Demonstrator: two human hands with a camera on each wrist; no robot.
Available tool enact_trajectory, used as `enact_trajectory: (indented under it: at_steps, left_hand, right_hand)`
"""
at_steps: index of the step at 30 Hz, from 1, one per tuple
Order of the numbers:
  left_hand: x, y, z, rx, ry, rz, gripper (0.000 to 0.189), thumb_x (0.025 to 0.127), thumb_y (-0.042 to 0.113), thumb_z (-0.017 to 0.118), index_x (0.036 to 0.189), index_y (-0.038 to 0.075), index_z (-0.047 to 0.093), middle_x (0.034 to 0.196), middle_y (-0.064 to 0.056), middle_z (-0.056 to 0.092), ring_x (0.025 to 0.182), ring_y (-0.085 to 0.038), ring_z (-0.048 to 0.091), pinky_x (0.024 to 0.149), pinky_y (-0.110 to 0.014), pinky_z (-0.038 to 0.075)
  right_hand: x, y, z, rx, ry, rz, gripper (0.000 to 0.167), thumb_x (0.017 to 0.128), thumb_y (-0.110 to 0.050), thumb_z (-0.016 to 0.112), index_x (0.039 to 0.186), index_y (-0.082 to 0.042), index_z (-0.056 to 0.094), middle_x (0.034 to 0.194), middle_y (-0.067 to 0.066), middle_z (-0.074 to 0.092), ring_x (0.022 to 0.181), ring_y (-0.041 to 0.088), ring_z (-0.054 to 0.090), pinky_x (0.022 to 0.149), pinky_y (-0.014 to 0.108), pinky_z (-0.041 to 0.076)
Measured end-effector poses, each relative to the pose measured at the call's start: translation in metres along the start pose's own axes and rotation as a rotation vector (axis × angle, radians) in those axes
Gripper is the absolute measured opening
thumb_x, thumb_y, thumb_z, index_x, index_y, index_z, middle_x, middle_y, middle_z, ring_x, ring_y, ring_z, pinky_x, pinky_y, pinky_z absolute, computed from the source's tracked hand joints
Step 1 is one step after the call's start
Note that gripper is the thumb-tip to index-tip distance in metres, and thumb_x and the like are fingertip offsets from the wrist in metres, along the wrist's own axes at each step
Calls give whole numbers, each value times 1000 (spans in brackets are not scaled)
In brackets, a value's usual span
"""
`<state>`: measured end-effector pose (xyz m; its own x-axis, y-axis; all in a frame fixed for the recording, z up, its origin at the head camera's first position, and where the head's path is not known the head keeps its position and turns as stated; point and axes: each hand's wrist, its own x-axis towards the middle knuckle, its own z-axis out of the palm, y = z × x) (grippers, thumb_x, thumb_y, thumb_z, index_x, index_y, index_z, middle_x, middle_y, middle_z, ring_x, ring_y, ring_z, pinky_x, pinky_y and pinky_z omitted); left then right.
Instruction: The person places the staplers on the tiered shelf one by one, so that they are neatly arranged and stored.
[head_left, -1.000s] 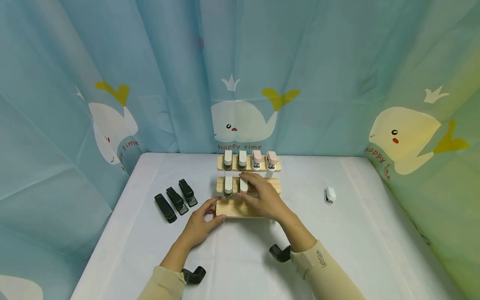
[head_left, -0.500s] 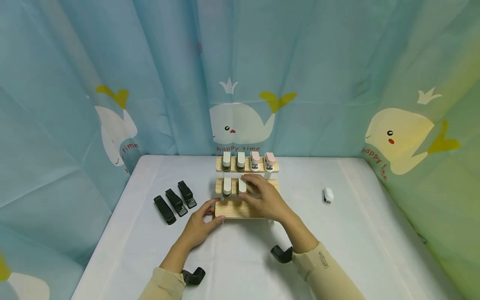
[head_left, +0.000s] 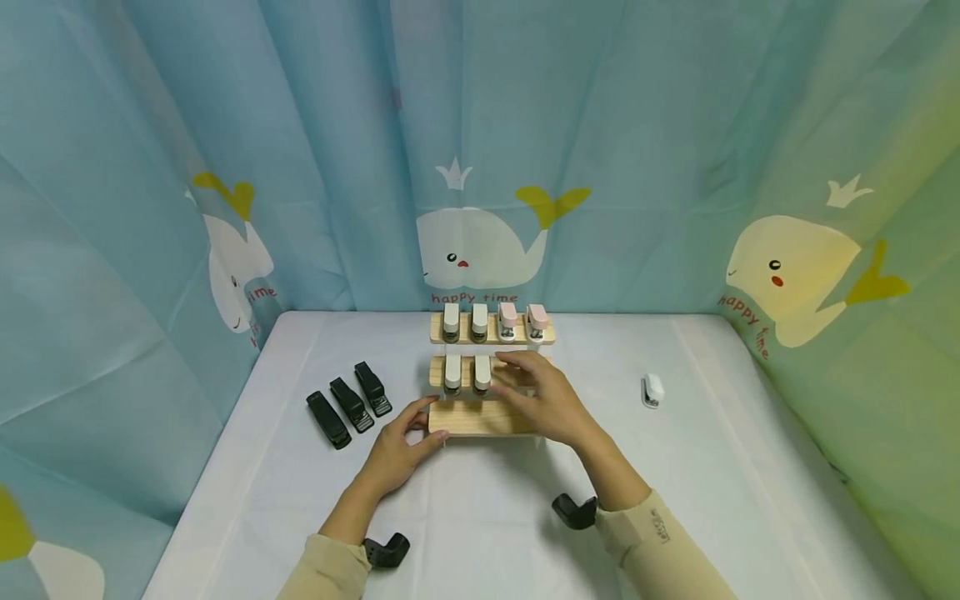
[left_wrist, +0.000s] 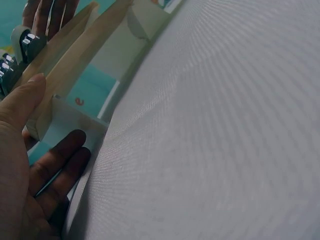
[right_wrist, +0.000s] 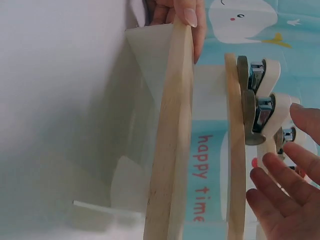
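Note:
A three-tier wooden stepped rack (head_left: 483, 419) stands at mid-table. My left hand (head_left: 399, 454) grips the left end of its lowest board, thumb on the board and fingers beyond it. Two small white staplers stand upright side by side on the middle tier, a left stapler (head_left: 452, 372) and a right stapler (head_left: 482, 372). My right hand (head_left: 543, 400) is just right of that right stapler, fingers spread and holding nothing. In the right wrist view, its fingers (right_wrist: 280, 190) are apart from the stapler (right_wrist: 267, 112). The lowest board carries nothing.
On the top tier stand two white staplers (head_left: 479, 322) and two pink staplers (head_left: 507, 321). Three black staplers (head_left: 352, 404) lie left of the rack. One white stapler (head_left: 653, 390) sits alone at the right. A whale-print curtain (head_left: 480, 250) hangs behind the table.
My right hand has let go of the right white stapler on the middle tier and moved slightly right. The stapler stays standing there. My left hand keeps its grip on the rack.

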<state>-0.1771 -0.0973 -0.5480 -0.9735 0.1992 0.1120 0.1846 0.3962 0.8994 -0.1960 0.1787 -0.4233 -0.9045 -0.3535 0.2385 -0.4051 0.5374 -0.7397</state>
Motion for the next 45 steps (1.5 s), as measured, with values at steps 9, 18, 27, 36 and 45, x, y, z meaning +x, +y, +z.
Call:
enact_trajectory:
  at_steps: [9, 18, 27, 36, 45]
  left_hand:
    - [4, 1, -3, 3, -2, 2, 66, 91, 45, 79, 150, 35, 51, 117, 5, 74, 119, -21, 68, 109, -56, 45]
    - [6, 4, -4, 10, -12, -2, 67, 92, 47, 77, 152, 35, 50, 119, 6, 74, 121, -22, 68, 111, -57, 44]
    - [4, 4, -3, 1, -10, -4, 66, 92, 44, 79, 151, 37, 50, 116, 7, 73, 121, -21, 67, 111, -56, 44]
    - [4, 2, -2, -13, -14, -3, 65, 92, 44, 78, 151, 37, 50, 118, 6, 74, 120, -20, 68, 111, -56, 44]
    - [3, 2, -2, -16, -22, -2, 65, 92, 43, 78, 150, 38, 50, 116, 8, 74, 119, -18, 68, 111, -56, 44]
  right_hand:
    - [-6, 4, -13, -18, 55, -15, 47, 98, -24, 74, 141, -11, 62, 136, 8, 65, 131, 32, 60, 108, 56, 49]
    - [-12, 13, -26, -52, 89, -7, 44, 98, -23, 74, 139, -10, 64, 132, 9, 67, 125, 33, 62, 105, 56, 50]
    - [-23, 27, -47, -91, 112, 21, 43, 99, -22, 73, 138, -7, 63, 133, 11, 66, 127, 37, 62, 108, 56, 49]
    - [-31, 46, -69, -152, 117, 46, 44, 100, -19, 72, 141, -9, 61, 135, 13, 64, 127, 37, 61, 108, 56, 48]
    - [-37, 64, -83, -197, 107, 98, 49, 100, -24, 71, 145, -9, 58, 139, 17, 62, 128, 42, 58, 102, 61, 49]
